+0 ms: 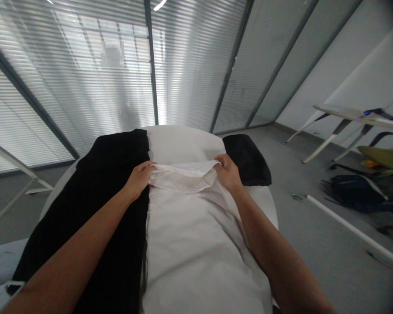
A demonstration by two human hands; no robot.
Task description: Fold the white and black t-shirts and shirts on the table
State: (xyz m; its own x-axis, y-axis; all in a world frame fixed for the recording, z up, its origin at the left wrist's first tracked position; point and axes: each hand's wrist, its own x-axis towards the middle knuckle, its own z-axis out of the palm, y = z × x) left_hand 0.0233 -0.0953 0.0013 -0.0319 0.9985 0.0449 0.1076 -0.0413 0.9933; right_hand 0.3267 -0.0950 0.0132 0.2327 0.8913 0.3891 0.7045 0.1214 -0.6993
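Observation:
A white garment (196, 244) lies lengthwise over a round white table (186, 139), its far edge lifted and gaping slightly. My left hand (141, 179) pinches the left corner of that edge, fingers closed on the cloth. At the right corner, my right hand (227, 172) grips the same edge between thumb and fingers. Whether the garment is a shirt or trousers I cannot tell. Black cloth (114, 174) is spread along its left side, beneath my left forearm. A smaller folded black cloth (247, 159) rests just beyond my right hand.
Glass partitions with blinds (118, 78) stand behind the table. To the right are a wooden-topped desk (340, 112), a dark bag (356, 192) and a white pole (353, 229) on the grey floor. A white metal frame (16, 161) stands at the left.

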